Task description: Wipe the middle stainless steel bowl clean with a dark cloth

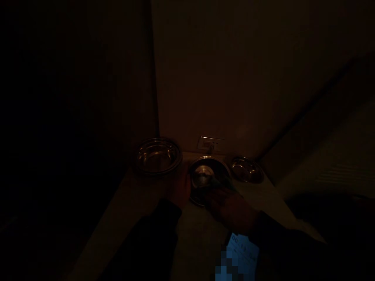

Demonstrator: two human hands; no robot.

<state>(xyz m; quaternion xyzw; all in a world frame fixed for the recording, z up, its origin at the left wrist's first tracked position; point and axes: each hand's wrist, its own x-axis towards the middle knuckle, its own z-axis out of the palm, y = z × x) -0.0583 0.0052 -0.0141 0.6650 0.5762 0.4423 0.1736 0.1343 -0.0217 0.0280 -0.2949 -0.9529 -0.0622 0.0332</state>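
Note:
The scene is very dark. In front of me a shiny metal bowl (202, 175) rests on the table. My left hand (181, 188) grips its left side, with the fingers partly lost in shadow. My right hand (230, 206) reaches over the near right side into the bowl. Under its fingers is something dark and greenish that looks like a cloth (224, 183); its edges are hard to make out. The hand seems closed over it and presses toward the inside of the bowl.
A wider metal bowl (158, 156), apparently stacked, stands at the left, and a smaller metal dish (247, 170) at the right. Behind is a wall socket (211, 143) with a plug. A lit phone (243, 251) lies on the pale table (193, 242) near my right forearm.

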